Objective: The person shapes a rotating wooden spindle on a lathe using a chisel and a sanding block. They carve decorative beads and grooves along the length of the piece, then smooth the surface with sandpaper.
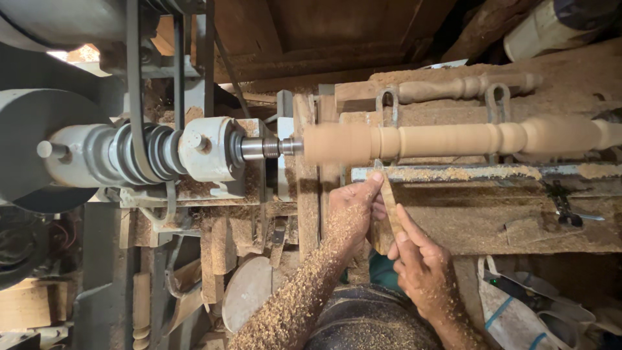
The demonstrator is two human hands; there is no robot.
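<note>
A pale wooden spindle (453,139) runs across the right half of the frame, mounted on the lathe (207,149). Its left end is a plain, blurred cylinder; the rest is turned into beads and swells. Below it, the left hand (353,210), dusted with sawdust, pinches a chisel (389,201) near its tip at the tool rest (453,172). The right hand (421,266), at lower centre, has its fingers curled round the handle. A finished spindle (466,86) lies above.
</note>
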